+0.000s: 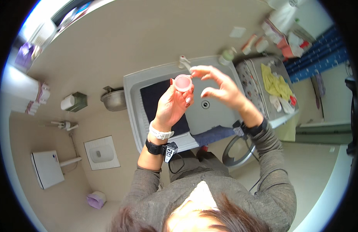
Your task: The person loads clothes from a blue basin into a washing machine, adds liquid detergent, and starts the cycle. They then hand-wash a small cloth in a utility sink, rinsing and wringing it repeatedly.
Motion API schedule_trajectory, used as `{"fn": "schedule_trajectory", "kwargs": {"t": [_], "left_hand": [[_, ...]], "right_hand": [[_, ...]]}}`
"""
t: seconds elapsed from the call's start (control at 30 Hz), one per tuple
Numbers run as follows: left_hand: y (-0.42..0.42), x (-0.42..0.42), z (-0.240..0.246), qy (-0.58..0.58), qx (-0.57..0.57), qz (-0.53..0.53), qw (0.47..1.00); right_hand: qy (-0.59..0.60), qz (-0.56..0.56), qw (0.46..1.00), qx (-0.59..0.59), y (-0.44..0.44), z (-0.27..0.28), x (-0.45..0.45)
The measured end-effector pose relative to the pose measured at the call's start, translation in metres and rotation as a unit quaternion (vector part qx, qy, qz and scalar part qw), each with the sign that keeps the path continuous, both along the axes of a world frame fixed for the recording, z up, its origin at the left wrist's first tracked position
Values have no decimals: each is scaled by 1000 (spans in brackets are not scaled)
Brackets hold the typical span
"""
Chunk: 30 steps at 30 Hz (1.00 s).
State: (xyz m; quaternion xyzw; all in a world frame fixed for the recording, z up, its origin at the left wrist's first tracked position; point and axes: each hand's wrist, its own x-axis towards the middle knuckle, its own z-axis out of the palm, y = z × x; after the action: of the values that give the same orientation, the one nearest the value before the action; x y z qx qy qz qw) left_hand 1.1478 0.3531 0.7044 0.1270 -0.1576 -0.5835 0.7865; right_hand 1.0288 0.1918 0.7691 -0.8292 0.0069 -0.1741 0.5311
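A small round pink container, its round face turned up towards me, is held in the fingers of my left hand above the laundry sink. My right hand hovers just to the right of it, thumb and fingers apart, with nothing seen between them. The forefinger tip is close to the container's upper right edge; whether they touch I cannot tell. Behind the hands a white faucet stands at the sink's back edge. Dark cloth lies in the left part of the basin.
The wide grey sink has a drain and a green pump bottle at its back right corner. A metal basin stands left of it. Yellow cloth lies on a covered washing machine at right; its round door stands open.
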Motion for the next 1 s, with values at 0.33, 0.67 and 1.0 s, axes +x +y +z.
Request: {"fn": "schedule_trajectory", "kwargs": {"t": [0.33,0.67,1.0], "left_hand": [[-64,-200,-9,-91,73,-130,985],[-105,-466,-65,-96,186,-263,942],[-144,-437,-72,-107,205,-90,969]], "right_hand": [[-90,-357,927,-69,30,-42,-214],[-49,-459,882,-92,6,-94,-507],[-68,-484,867,97,-66,-115,-633]]}}
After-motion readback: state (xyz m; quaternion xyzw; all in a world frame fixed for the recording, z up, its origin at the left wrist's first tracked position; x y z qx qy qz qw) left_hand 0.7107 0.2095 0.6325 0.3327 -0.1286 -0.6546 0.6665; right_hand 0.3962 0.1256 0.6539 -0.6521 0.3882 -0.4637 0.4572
